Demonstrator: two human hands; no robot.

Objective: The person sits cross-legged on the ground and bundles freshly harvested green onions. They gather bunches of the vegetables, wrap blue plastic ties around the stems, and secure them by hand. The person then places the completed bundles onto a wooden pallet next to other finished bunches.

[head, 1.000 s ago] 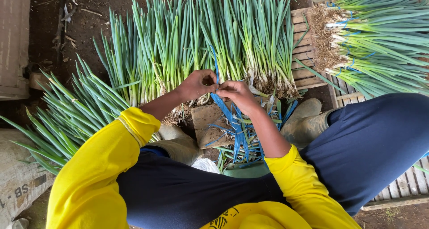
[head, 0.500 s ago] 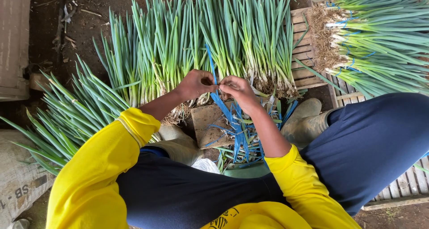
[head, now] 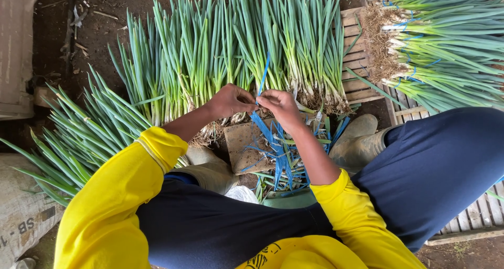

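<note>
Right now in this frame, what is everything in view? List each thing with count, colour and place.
blue strip: one, blue, pinched between both hands, upper end standing up over the onions
loose blue strips: a bunch, blue, lying below the hands between the boots
spring onions on the ground: many, green with pale roots, fanned across the centre and left
tied spring onion bundles: several, green, top right on the wooden pallet
sack: one, grey-brown, bottom left
boots: two, muddy olive, by the strips
sleeves: two, yellow
trousers: dark blue
left hand: gripping the strip
right hand: gripping the strip
</note>
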